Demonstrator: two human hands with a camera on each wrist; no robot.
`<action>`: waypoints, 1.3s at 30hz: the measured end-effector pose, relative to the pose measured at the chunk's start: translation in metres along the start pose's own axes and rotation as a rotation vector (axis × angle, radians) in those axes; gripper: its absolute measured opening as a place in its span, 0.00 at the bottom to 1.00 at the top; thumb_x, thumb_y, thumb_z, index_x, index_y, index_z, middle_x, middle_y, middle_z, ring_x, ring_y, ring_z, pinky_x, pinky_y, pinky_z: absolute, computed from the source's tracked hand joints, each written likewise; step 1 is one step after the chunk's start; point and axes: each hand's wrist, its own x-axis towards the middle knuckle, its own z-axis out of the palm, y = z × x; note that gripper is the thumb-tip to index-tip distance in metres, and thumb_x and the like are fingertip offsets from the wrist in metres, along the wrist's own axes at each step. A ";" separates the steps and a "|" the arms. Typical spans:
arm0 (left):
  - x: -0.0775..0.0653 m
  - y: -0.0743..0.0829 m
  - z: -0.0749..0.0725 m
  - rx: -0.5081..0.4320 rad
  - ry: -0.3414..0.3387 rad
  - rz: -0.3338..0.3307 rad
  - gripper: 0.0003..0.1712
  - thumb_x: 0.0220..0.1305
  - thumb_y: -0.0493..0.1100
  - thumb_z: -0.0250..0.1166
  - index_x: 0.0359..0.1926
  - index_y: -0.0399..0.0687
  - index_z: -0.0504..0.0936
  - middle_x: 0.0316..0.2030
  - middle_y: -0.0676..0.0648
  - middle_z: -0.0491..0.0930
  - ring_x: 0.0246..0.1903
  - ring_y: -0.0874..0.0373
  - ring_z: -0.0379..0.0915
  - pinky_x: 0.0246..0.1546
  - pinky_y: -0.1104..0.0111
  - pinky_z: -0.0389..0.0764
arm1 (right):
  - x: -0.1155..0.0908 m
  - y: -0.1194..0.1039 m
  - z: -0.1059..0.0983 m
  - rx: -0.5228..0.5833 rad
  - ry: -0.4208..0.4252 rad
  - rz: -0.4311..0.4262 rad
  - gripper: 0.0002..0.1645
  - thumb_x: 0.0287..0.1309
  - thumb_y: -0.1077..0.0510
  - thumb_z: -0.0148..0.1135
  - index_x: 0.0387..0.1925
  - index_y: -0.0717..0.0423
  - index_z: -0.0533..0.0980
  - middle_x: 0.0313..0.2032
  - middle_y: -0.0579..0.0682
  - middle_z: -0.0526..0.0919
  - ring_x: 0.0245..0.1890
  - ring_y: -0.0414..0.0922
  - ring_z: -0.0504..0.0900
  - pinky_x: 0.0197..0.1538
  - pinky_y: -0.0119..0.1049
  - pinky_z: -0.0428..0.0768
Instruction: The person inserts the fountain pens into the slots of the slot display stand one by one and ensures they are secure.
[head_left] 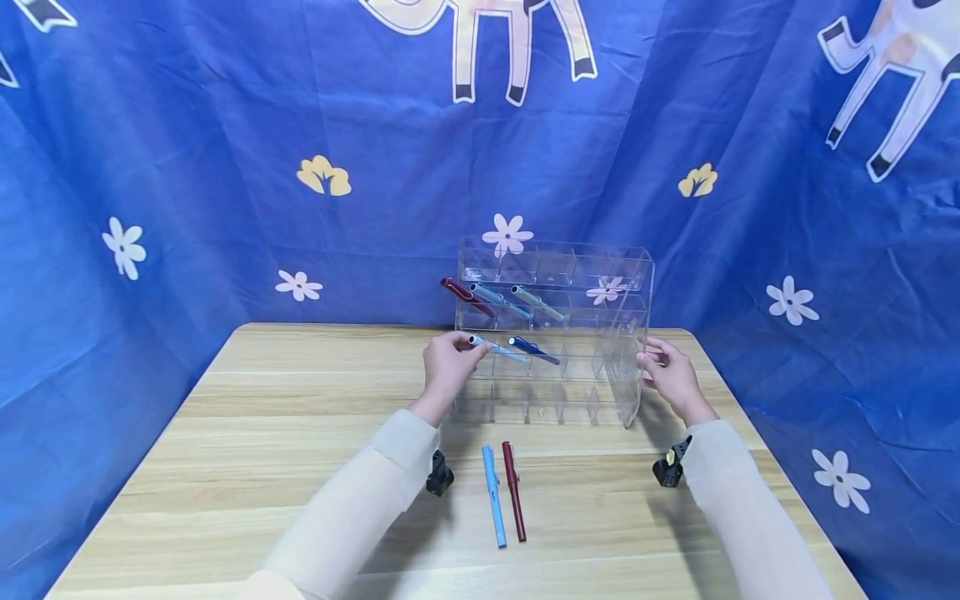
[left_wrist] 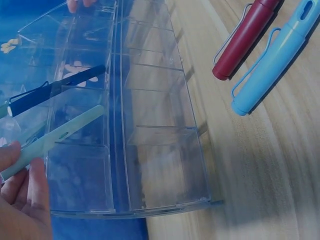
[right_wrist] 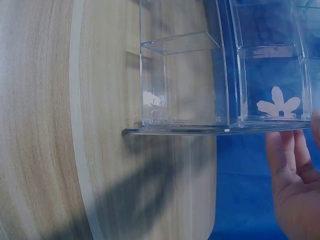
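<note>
A clear acrylic pen rack (head_left: 543,392) with several tiers stands at the back of the table. My left hand (head_left: 448,364) pinches a pale blue-green pen (left_wrist: 65,135) between thumb and fingers at the rack's left side. The pen slants across a compartment in a middle tier. Beside it lies a dark blue pen (head_left: 534,348). One tier higher rest a dark red pen (head_left: 467,296), a blue pen (head_left: 501,300) and a light green pen (head_left: 537,302). At the rack's right side panel, my right hand (head_left: 670,371) touches the outside with fairly straight fingers, holding no pen.
On the table in front of the rack lie a light blue pen (head_left: 493,496) and a dark red pen (head_left: 514,492), side by side. A blue patterned cloth (head_left: 390,242) hangs behind the wooden table (head_left: 300,400) and along its sides.
</note>
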 end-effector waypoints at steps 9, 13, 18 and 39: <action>-0.002 -0.001 -0.005 -0.038 0.032 0.051 0.17 0.48 0.41 0.76 0.39 0.39 0.85 0.30 0.44 0.84 0.26 0.56 0.81 0.28 0.69 0.82 | 0.002 0.003 0.002 0.020 0.008 -0.012 0.25 0.68 0.62 0.52 0.64 0.66 0.64 0.54 0.75 0.71 0.37 0.32 0.77 0.40 0.36 0.83; -0.002 -0.004 -0.008 -0.089 0.054 0.108 0.18 0.47 0.39 0.77 0.40 0.38 0.85 0.33 0.42 0.84 0.32 0.53 0.82 0.35 0.67 0.82 | 0.002 0.002 0.001 0.022 0.004 -0.014 0.25 0.68 0.62 0.52 0.64 0.66 0.64 0.54 0.75 0.71 0.36 0.30 0.77 0.40 0.37 0.83; -0.001 -0.006 -0.011 -0.063 0.066 0.188 0.13 0.49 0.37 0.75 0.37 0.39 0.86 0.33 0.43 0.85 0.32 0.52 0.82 0.34 0.67 0.82 | 0.002 0.002 0.001 0.019 0.004 -0.009 0.25 0.69 0.62 0.51 0.64 0.66 0.64 0.54 0.74 0.72 0.37 0.32 0.77 0.42 0.40 0.83; 0.000 -0.007 -0.012 -0.018 0.063 0.195 0.10 0.51 0.37 0.74 0.37 0.41 0.87 0.32 0.45 0.85 0.32 0.54 0.82 0.30 0.68 0.80 | 0.001 0.001 0.000 0.001 0.002 -0.024 0.26 0.69 0.61 0.51 0.65 0.66 0.63 0.54 0.73 0.72 0.50 0.55 0.77 0.45 0.46 0.82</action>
